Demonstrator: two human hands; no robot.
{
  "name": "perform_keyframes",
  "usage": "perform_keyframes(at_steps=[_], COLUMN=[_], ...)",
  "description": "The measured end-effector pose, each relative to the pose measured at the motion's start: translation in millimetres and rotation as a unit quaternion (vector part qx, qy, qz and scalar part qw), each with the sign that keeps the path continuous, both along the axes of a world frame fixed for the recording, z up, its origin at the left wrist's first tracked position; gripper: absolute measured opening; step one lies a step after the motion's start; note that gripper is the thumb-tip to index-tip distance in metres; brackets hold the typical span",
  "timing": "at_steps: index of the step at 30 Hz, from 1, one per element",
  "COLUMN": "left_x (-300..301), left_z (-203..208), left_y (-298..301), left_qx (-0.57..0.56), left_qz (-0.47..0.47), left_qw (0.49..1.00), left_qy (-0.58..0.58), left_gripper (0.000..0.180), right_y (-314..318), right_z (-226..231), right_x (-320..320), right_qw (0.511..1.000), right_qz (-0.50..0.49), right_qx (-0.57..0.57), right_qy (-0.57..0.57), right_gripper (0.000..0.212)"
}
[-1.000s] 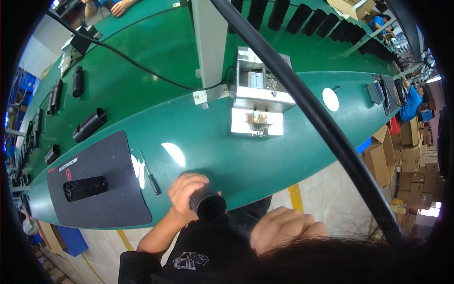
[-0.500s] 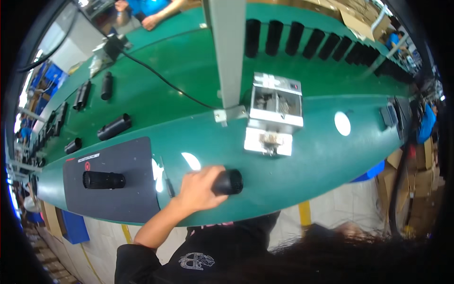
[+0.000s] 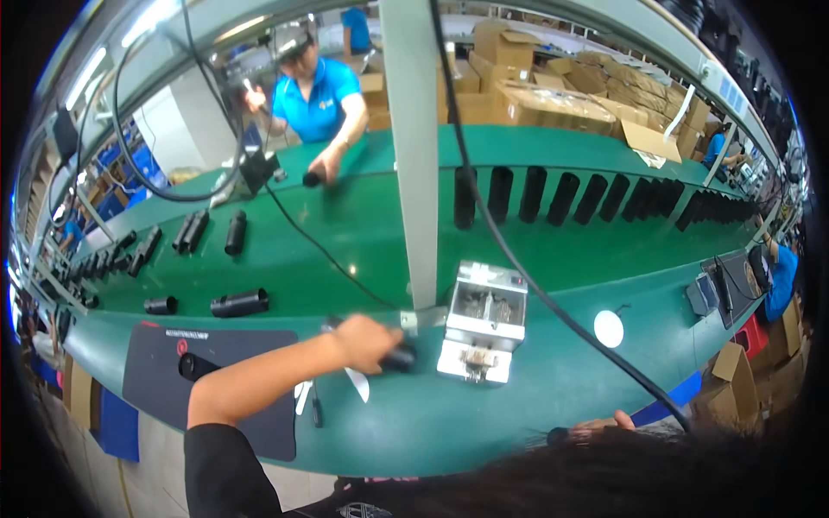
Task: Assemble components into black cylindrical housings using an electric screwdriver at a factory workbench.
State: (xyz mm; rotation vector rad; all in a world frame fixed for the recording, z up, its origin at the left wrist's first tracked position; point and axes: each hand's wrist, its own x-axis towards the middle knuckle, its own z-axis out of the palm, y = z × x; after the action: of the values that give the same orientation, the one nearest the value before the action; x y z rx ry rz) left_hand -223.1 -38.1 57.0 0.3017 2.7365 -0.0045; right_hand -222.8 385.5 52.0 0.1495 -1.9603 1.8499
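My left hand (image 3: 367, 342) is closed around a black cylindrical tube (image 3: 398, 356), slightly blurred, above the green bench and left of a silver metal box machine (image 3: 488, 306). Another black tube (image 3: 195, 366) lies on the dark mat (image 3: 155, 388), partly behind my left forearm. Beside the mat's right edge lies a small screwdriver (image 3: 317, 414). Near my left hand is a pointed white patch (image 3: 358, 385). Low on the right, my right hand (image 3: 603, 425) shows only in part behind dark hair. A dark rounded thing (image 3: 560, 436) is next to it; whether the hand holds it is hidden.
Black tubes stand in a row (image 3: 531, 194) along the far right strip; others (image 3: 240, 302) lie at the left. A post (image 3: 410, 155) rises behind the machine, and a black cable (image 3: 535, 289) hangs across the view. Opposite, a co-worker (image 3: 319, 104) reaches for a dark piece.
The view has tilted up, bringing the co-worker into sight. My left hand has moved forward with the tube, closer to the machine's side. My forearm now covers part of the mat.
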Motion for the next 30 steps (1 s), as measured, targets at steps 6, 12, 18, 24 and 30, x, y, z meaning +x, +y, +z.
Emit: perform_keyframes(at_steps=[6,12,18,24,30], left_x=[-29,-76,-210,-316,-320], left_z=[-30,23,5,-1,-78], left_y=[-99,-74,-96,-42,-79], left_qx=[-0.163,-0.042,0.169,0.083,0.221], left_qz=[0.227,0.147,0.106,0.125,0.195], left_qw=[0.956,0.986,0.917,0.856,0.850], left_qy=[0.088,0.071,0.344,0.495,0.436], left_gripper=[0.071,0.064,0.057,0.076,0.059], right_y=[7,15,-4,-4,-8], right_z=[5,-14,-5,-15,-26], right_x=[-13,-6,-10,-9,-7], right_qw=[0.989,0.990,0.977,0.985,0.989], right_qz=[0.033,-0.013,-0.017,-0.001,0.042], right_qx=[0.013,-0.070,-0.110,-0.055,-0.057], right_qy=[0.141,0.123,0.181,0.162,0.132], right_gripper=[0.036,0.039,0.035,0.038,0.042])
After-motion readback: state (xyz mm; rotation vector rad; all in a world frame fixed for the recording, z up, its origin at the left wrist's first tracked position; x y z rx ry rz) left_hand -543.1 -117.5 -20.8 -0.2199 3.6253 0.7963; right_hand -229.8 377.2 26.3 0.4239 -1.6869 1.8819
